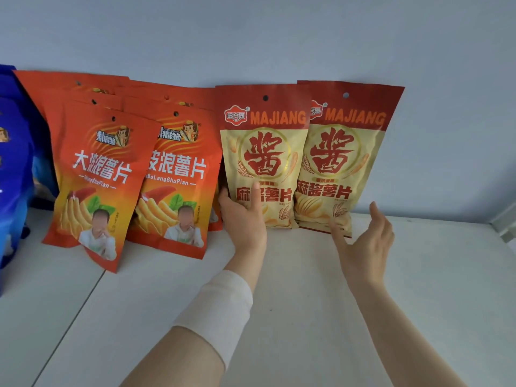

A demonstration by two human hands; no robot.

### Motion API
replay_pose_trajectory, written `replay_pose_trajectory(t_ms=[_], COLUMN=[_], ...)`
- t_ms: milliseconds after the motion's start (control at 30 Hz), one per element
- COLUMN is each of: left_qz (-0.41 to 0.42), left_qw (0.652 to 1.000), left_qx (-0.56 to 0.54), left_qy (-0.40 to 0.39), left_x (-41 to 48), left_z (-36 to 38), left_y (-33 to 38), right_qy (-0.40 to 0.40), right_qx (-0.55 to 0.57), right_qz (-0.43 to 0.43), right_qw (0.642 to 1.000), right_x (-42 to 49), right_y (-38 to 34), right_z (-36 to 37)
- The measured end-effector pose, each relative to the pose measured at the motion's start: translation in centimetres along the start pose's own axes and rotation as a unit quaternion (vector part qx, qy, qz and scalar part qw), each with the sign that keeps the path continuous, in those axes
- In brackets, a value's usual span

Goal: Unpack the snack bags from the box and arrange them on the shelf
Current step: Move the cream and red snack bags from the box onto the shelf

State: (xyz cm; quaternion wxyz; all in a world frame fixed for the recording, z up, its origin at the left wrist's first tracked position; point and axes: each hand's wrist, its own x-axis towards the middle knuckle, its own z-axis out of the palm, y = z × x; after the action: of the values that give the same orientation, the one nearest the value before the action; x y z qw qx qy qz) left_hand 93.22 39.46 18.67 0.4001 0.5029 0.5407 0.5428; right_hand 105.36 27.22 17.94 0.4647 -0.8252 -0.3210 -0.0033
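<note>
Two cream-and-red MAJIANG snack bags stand upright against the back wall of the white shelf (307, 289). My left hand (243, 219) grips the lower left edge of the left MAJIANG bag (265, 152), thumb on its front. Overlapping it from behind on the right stands the right MAJIANG bag (346, 155). My right hand (365, 238) hovers open just in front of that bag's lower right corner, fingers spread, holding nothing. The box is not in view.
Several orange chip bags (97, 174) (176, 180) lean in rows to the left of the MAJIANG bags. Blue snack bags (14, 163) fill the far left edge. A pale blue wall (279, 37) backs the shelf. A shelf seam (69, 317) runs diagonally at lower left.
</note>
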Motion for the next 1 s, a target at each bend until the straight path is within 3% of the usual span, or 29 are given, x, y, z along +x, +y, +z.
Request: replay_pose_trajectory(t_ms=[167, 267, 367, 500, 600, 700, 800, 867, 1000], left_qz=[-0.020, 0.064, 0.195, 0.285, 0.306, 0.286, 0.286, 0.224, 0.121], left_qw=[0.998, 0.971, 0.885, 0.727, 0.671, 0.658, 0.652, 0.667, 0.650], left_qx=[0.042, 0.221, 0.393, 0.570, 0.630, 0.659, 0.684, 0.692, 0.738], left_qy=[-0.033, -0.064, -0.154, -0.256, -0.246, -0.227, -0.161, -0.164, -0.132], left_x=[-2.5, -5.4, -8.3, -11.2, -13.8, -15.8, -17.2, -17.8, -18.9], left_z=[-1.5, -3.4, -6.3, -12.1, -18.2, -24.9, -32.5, -38.1, -50.8], left_y=[-0.3, 0.0, 1.1, 2.7, 3.6, 3.9, 4.0, 3.1, 1.3], right_qy=[-0.065, -0.147, -0.196, -0.242, -0.259, -0.283, -0.302, -0.313, -0.330], right_qx=[-0.124, -0.208, -0.274, -0.326, -0.336, -0.314, -0.289, -0.267, -0.242], right_qz=[-0.084, -0.104, -0.149, -0.211, -0.266, -0.304, -0.366, -0.413, -0.505], right_qw=[0.987, 0.961, 0.930, 0.889, 0.866, 0.854, 0.832, 0.812, 0.760], right_x=[-2.6, -4.0, -6.1, -10.9, -15.2, -20.1, -25.2, -29.1, -38.3], right_y=[-0.4, -0.9, -1.7, -2.4, -3.7, -6.1, -9.9, -13.0, -19.5], right_z=[-0.9, -2.0, -3.7, -5.9, -6.8, -6.6, -5.3, -4.3, -1.2])
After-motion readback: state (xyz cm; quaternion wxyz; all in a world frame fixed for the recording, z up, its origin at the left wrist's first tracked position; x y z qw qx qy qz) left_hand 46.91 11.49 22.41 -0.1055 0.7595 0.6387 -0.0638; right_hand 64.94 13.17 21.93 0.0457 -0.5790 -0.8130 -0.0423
